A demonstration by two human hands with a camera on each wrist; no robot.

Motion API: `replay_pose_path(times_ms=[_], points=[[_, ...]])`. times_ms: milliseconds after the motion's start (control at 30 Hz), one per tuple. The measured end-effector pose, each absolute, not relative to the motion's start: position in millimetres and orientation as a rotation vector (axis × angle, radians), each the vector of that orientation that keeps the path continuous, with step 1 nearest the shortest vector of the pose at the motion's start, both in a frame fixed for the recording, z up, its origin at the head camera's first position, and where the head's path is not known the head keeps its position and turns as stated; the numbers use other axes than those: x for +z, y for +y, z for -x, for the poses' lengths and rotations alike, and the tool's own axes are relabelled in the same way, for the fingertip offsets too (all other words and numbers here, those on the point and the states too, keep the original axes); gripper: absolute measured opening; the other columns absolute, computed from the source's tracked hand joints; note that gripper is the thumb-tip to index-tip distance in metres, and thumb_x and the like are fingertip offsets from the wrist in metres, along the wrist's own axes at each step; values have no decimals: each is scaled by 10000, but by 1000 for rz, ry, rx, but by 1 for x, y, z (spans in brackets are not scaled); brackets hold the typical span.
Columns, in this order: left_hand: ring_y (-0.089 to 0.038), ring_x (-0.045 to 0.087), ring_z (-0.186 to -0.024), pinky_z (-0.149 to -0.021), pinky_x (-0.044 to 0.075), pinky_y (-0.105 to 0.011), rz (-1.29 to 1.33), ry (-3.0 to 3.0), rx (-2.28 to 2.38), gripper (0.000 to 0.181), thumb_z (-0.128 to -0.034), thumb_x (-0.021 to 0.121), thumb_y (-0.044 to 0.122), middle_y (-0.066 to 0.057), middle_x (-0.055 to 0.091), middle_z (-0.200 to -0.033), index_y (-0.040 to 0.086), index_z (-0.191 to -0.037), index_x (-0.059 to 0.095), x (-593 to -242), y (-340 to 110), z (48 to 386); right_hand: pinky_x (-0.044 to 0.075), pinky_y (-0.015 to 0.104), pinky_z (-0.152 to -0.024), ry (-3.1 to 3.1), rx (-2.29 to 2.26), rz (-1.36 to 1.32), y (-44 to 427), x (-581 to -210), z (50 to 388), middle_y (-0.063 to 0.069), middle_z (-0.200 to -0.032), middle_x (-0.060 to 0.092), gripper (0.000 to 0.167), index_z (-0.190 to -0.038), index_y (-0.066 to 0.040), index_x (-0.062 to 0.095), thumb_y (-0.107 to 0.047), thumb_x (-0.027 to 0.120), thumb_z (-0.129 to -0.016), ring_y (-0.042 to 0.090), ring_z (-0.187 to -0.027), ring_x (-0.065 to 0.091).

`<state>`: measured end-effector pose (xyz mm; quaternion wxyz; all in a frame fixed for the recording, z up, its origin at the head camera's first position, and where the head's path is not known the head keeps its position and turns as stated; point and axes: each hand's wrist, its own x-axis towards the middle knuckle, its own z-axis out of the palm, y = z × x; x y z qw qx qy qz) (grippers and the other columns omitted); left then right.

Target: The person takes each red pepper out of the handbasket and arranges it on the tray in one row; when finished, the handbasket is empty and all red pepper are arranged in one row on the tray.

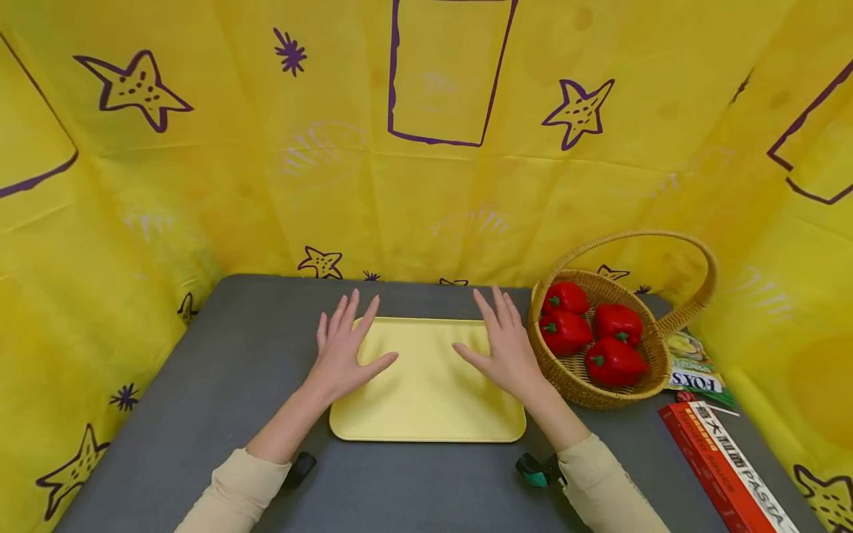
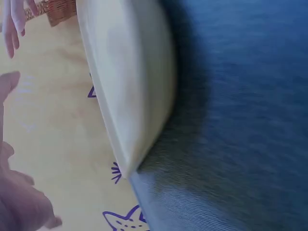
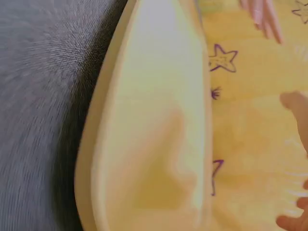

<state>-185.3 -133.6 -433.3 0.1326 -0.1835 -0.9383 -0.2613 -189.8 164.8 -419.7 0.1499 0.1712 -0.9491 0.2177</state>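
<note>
A pale yellow rectangular tray (image 1: 426,385) lies flat on the grey table; it also shows close up in the left wrist view (image 2: 125,72) and the right wrist view (image 3: 149,120). Over its left side is my left hand (image 1: 341,359), fingers spread and holding nothing. My right hand (image 1: 508,352) is over the tray's right side, fingers also spread, with nothing in its grasp. Both hands appear raised above the tray, their shadows falling on it. Parts of the left hand (image 2: 21,197) and the right hand (image 3: 301,125) show at the wrist views' edges.
Right of the tray stands a wicker basket (image 1: 586,396) with a tall handle, holding several red peppers (image 1: 616,363). Beyond it lie a FOX'S packet (image 1: 696,379) and a red and white pasta box (image 1: 726,470). A yellow patterned cloth (image 1: 426,207) hangs behind the grey table (image 1: 233,348).
</note>
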Motion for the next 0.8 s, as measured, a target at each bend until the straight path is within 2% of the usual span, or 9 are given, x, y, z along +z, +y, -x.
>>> replay_pose_path(times_ms=[133, 200, 333, 400, 467, 533, 633, 700, 800], points=[[-306, 319, -1407, -1094, 250, -580, 642, -2596, -955, 718, -876, 725, 345, -106, 361, -1536, 149, -1493, 414, -439, -145, 175, 427, 548, -987, -2602, 720, -578, 188, -407, 180, 148, -1504, 383, 650, -1425, -94, 485, -320, 741, -872, 349, -1339, 402], [-285, 477, -1297, -1027, 380, -527, 685, -2516, -1034, 564, -875, 739, 243, -84, 523, -1410, 108, -1389, 549, -442, -152, 170, 502, 478, -895, -2543, 738, -597, 202, -400, 176, 113, -1340, 552, 475, -1285, -82, 613, -248, 754, -863, 293, -1164, 556], [-202, 627, -1078, -907, 487, -319, 753, -2418, -1129, 330, -856, 750, 102, -2, 674, -1157, 116, -1180, 694, -450, -167, 165, 532, 381, -698, -2489, 721, -571, 233, -387, 174, 24, -969, 674, 155, -980, -109, 718, -150, 766, -838, 195, -799, 614], [-171, 632, -1043, -889, 469, -239, 773, -2435, -1161, 309, -852, 749, 75, 17, 681, -1121, 127, -1153, 702, -454, -174, 163, 515, 377, -648, -2511, 686, -533, 249, -382, 175, 12, -878, 674, 85, -909, -117, 712, -134, 759, -840, 183, -714, 589], [-166, 614, -1082, -910, 454, -233, 783, -2498, -1177, 342, -854, 752, 93, 20, 665, -1159, 123, -1188, 684, -457, -182, 161, 517, 399, -650, -2568, 640, -485, 263, -378, 178, 36, -875, 683, 61, -893, -114, 706, -135, 745, -850, 209, -712, 607], [-190, 569, -1172, -963, 445, -312, 788, -2585, -1183, 417, -868, 750, 148, -2, 624, -1250, 101, -1266, 636, -460, -188, 160, 512, 427, -662, -2656, 593, -444, 275, -377, 181, 67, -901, 679, 57, -912, -109, 704, -145, 722, -872, 249, -735, 611], [-275, 427, -1329, -1038, 369, -499, 767, -2749, -1200, 649, -879, 742, 298, -70, 476, -1442, 79, -1430, 479, -464, -196, 160, 519, 501, -753, -2790, 512, -417, 288, -377, 188, 135, -1024, 660, 143, -1002, -81, 696, -165, 704, -887, 335, -891, 616], [-346, 296, -1404, -1073, 274, -590, 744, -2859, -1233, 830, -866, 735, 401, -127, 326, -1543, 65, -1511, 336, -466, -200, 161, 503, 548, -824, -2869, 467, -411, 292, -378, 193, 174, -1124, 627, 246, -1093, -64, 675, -192, 710, -886, 377, -1011, 588], [-417, 117, -1450, -1103, 105, -646, 740, -2991, -1259, 1033, -835, 739, 477, -194, 129, -1602, 26, -1553, 151, -469, -204, 162, 471, 607, -869, -2964, 425, -402, 296, -379, 196, 219, -1264, 556, 418, -1228, -51, 615, -227, 732, -868, 428, -1137, 523]])
